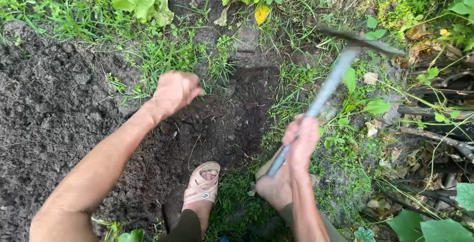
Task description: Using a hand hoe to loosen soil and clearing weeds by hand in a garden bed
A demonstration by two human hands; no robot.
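I log: right hand (301, 141) clenched round hoe (328, 86) handle, blade raised over grass right of dug hole (222, 123). Left hand (174, 91) fisted above hole, contents hidden. Sandalled foot (202, 185) beside hole.

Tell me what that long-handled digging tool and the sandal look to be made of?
The tool's handle, gripped in the right hand, looks like dull grey metal, perhaps a pipe: it is evenly grey and smooth, though blurred. Its blade is dark and thin, probably steel, too blurred to be sure. The sandal looks like soft pinkish rubber or plastic, with matte moulded straps.
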